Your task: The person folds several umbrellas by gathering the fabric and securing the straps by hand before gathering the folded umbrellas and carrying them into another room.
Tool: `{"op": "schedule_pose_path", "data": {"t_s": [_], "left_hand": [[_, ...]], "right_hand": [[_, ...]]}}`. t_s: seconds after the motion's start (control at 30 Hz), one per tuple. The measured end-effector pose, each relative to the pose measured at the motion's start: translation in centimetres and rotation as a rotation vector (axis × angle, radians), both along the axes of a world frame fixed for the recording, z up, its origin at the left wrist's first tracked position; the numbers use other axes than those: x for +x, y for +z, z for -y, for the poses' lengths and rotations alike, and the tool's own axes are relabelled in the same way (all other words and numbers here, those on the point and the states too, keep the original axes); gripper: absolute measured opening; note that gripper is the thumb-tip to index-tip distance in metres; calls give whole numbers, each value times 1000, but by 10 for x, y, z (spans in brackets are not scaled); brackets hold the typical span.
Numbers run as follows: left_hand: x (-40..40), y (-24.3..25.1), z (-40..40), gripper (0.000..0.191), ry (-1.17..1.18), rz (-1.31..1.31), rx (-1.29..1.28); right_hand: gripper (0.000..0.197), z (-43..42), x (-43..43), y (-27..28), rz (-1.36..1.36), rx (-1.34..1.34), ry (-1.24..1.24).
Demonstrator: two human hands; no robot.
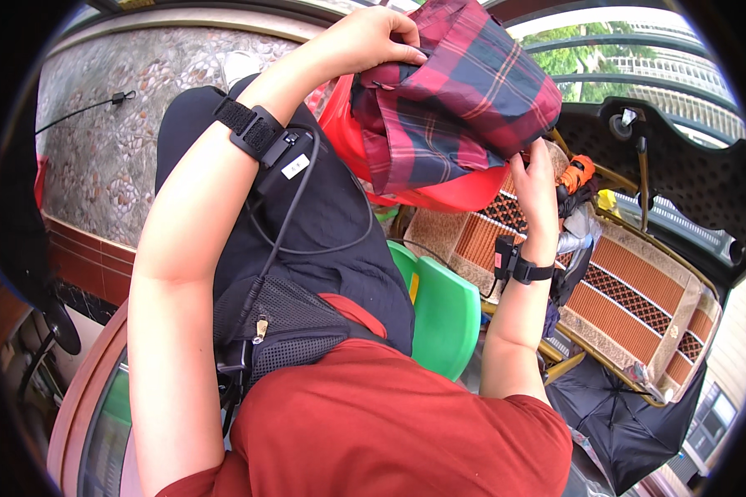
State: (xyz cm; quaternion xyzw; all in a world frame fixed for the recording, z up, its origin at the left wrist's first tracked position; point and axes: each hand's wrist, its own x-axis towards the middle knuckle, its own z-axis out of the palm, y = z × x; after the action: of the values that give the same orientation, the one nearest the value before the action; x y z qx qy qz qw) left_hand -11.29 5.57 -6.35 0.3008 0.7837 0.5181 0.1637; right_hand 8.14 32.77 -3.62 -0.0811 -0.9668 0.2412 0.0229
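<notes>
At the top of the head view, a red and navy plaid cloth item (466, 93) is spread between my hands; whether it is a garment or an umbrella cover I cannot tell. My left hand (385, 38) pinches its upper left edge between thumb and fingers. At its lower right corner, my right hand (533, 169) grips the fabric, with the fingertips partly hidden. Beneath the cloth is a red plastic stool or tub (466, 191), mostly covered by it. Both wrists wear black straps with small devices.
A green plastic chair (451, 317) is by my right side. Beyond it stands a cushioned lounger (628, 298) with an orange bundle (575, 174) and other items on it. An open black umbrella (618, 422) lies lower right. Cables cross my lap; another cord (81, 115) extends over the pebbled floor.
</notes>
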Motion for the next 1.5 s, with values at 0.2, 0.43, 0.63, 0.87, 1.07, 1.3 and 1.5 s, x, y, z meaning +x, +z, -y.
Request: {"op": "schedule_pose_path", "data": {"t_s": [0.2,0.43,0.63,0.87,1.07,1.3,1.5], "left_hand": [[-3,-15,7,24,-103,58,-23],[-12,-31,-2,21,-40,248,44],[-9,-31,-1,19,-49,270,88],[3,-8,15,25,-178,362,69],[29,3,42,47,-183,-273,-35],[20,-3,26,28,-113,239,29],[19,-4,26,27,-82,357,76]], "right_hand": [[27,1,4,8,31,-99,-80],[18,24,2,26,-104,-74,179],[14,32,-7,10,-217,54,149],[11,22,-19,7,-63,-38,146],[12,26,-20,3,-99,-73,149],[27,50,12,23,-399,80,176],[37,86,21,6,-230,414,612]]}}
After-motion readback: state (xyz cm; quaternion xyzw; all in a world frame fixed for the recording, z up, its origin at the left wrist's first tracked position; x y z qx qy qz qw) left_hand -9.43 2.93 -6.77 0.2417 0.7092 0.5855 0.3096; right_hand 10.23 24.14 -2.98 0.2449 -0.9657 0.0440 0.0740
